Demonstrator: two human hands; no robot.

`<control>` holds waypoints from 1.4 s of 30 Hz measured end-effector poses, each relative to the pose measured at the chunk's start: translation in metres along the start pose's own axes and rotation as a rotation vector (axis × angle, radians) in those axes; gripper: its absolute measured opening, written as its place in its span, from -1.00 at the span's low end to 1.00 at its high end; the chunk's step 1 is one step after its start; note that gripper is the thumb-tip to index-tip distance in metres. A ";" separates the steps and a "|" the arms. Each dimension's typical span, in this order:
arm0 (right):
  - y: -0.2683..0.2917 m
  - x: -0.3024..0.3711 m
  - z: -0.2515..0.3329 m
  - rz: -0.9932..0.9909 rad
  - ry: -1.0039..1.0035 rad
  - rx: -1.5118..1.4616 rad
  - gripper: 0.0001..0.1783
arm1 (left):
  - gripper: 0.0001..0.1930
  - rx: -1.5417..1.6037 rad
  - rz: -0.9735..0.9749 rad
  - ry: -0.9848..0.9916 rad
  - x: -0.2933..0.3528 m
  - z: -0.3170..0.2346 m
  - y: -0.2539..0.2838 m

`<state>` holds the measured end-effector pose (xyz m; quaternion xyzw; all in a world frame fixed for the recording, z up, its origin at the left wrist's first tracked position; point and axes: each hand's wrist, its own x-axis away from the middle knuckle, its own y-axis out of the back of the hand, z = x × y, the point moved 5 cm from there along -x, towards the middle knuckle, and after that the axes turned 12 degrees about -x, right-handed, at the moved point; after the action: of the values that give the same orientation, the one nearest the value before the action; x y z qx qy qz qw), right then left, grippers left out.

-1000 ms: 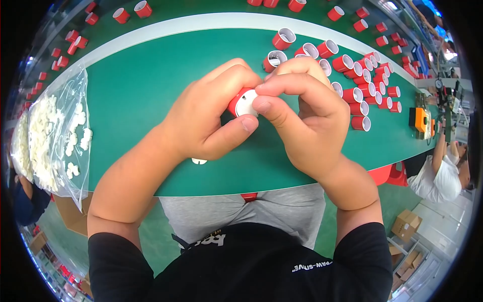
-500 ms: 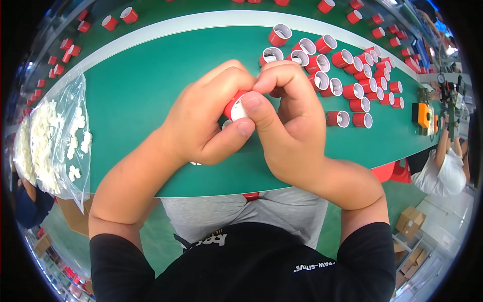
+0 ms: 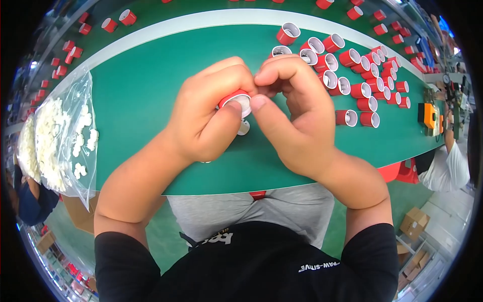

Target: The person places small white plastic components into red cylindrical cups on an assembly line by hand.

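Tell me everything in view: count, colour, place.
Held cup: one, red, centre
Cups: over twenty, red, table's right
Farther cups: many, red, beyond white strip
White round pieces: two, beside left hand
Bag of white pieces: one, clear, left
Table: one, green, centre
Device: one, orange, right
Boxes: several, brown, both sides
People: at least two, both edges
Red plastic parts: several, below table
Shirt: one, black, bottom
Trousers: one, grey, lower centre
Left hand: one, bare, around held cup
Right hand: one, bare, beside it

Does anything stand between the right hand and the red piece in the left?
Nothing visible blocks the right hand; its thumb is beside the rim of the red piece, contact unclear. The left hand covers part of the pale end with its thumb.
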<state>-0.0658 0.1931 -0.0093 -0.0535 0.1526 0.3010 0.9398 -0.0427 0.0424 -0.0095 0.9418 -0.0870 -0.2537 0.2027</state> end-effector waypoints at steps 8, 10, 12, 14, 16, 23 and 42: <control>0.007 -0.003 0.005 0.016 0.016 0.002 -0.85 | -0.94 -0.018 0.004 0.120 0.002 0.003 0.000; 0.008 -0.003 0.007 0.000 0.019 -0.017 -0.88 | -0.95 -0.028 0.013 0.123 0.001 0.000 -0.002; 0.008 -0.004 0.007 0.010 0.022 -0.012 -0.88 | -0.96 -0.032 0.021 0.124 0.000 -0.001 -0.005; 0.008 -0.004 0.008 0.021 0.026 -0.008 -0.88 | -0.96 -0.091 0.008 0.151 -0.001 -0.002 -0.006; 0.009 -0.005 0.008 0.012 0.017 0.007 -0.88 | -0.96 -0.055 0.009 0.155 -0.001 0.002 -0.004; 0.002 -0.006 0.021 0.061 0.156 0.118 -0.87 | -0.94 -0.083 0.013 0.178 -0.001 0.009 -0.003; -0.012 0.006 -0.011 0.455 -0.057 0.708 -0.65 | -0.65 0.199 -0.403 0.544 -0.001 0.103 0.093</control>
<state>-0.0570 0.1841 -0.0219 0.3163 0.2284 0.4312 0.8136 -0.1020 -0.0765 -0.0509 0.9883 0.1335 -0.0188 0.0717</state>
